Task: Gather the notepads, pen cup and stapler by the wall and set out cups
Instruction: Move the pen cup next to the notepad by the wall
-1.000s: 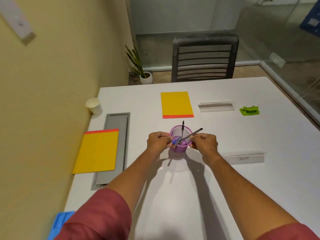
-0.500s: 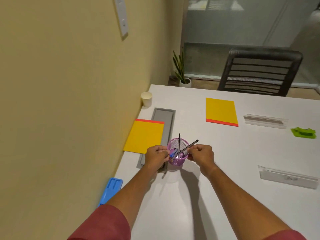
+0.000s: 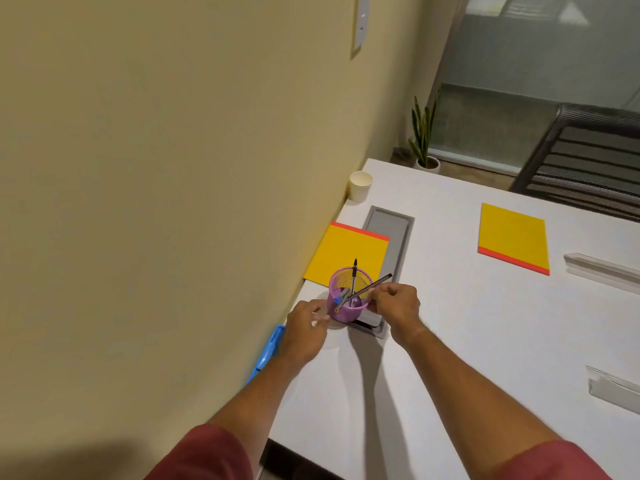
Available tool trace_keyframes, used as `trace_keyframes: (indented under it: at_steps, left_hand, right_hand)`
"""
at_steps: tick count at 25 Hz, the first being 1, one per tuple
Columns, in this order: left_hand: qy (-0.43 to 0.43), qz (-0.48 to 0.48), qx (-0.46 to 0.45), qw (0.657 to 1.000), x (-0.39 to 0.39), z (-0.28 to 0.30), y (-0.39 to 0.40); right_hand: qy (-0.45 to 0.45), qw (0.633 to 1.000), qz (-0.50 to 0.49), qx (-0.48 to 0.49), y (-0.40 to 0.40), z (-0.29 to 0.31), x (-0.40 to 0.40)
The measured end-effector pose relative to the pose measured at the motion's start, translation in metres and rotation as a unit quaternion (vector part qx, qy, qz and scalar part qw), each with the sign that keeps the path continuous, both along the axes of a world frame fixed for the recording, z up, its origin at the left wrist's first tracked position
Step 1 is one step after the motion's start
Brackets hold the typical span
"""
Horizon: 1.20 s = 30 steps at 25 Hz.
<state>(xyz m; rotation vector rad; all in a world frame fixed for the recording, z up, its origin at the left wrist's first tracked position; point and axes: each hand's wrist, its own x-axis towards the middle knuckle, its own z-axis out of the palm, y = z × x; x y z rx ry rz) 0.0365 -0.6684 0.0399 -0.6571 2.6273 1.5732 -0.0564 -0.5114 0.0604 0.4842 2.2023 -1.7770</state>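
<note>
Head view showed my two hands around the purple mesh pen cup (image 3: 348, 303), which stood on the white table (image 3: 467, 341) close to the yellow wall (image 3: 173, 168), just in front of the near end of the grey cable tray (image 3: 389, 244). My right hand (image 3: 394, 306) pressed against the cup's right side with curled fingers, though I could not tell how firmly it gripped; my left hand (image 3: 304, 332) sat at the lower left of the cup, fingers loosely bent and touching or nearly touching its base. Several pens (image 3: 355, 282) leaned in the cup, one dark one slanting out over my right knuckles. Behind the cup, one yellow notepad (image 3: 346, 254) lay against the wall, its red edge on the far side, partly hidden by the cup's rim. A second yellow notepad (image 3: 512, 242) lay well apart out on the table. A paper cup (image 3: 360, 186) stood in the far corner by the wall. A blue object (image 3: 266, 355) lay along the wall edge under my left wrist, mostly hidden. Two clear holders (image 3: 602, 270) sat at the right, and a black mesh chair (image 3: 585, 157) and a potted plant (image 3: 424, 140) stood beyond the table
</note>
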Motion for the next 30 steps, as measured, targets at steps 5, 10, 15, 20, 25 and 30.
trace_keyframes:
  at_steps: [5, 10, 15, 20, 25, 30]
  left_hand:
    - [-0.032, -0.162, -0.201, 0.966, 0.035, -0.008, -0.007]
    - [-0.057, -0.255, -0.288, 0.921, 0.046, -0.01, 0.002]
    - [-0.043, -0.27, -0.325, 0.905, 0.049, -0.017, 0.006]
    - [-0.041, -0.28, -0.338, 0.897, 0.047, -0.018, 0.005]
    - [-0.05, -0.282, -0.334, 0.898, 0.047, -0.02, 0.002]
    - [-0.045, -0.28, -0.336, 0.898, 0.045, -0.021, 0.002]
  right_hand:
    - [-0.007, 1.0, 0.002, 0.009, -0.035, -0.002, -0.004]
    - [-0.011, 0.999, 0.027, 0.018, -0.062, -0.015, -0.005]
    - [-0.009, 0.998, 0.038, 0.038, -0.079, -0.022, 0.002]
    - [-0.017, 0.998, 0.039, 0.038, -0.087, -0.027, 0.005]
    - [-0.021, 0.999, 0.032, 0.038, -0.089, -0.031, 0.005]
    - [-0.019, 0.995, 0.061, 0.079, -0.087, -0.029, 0.006]
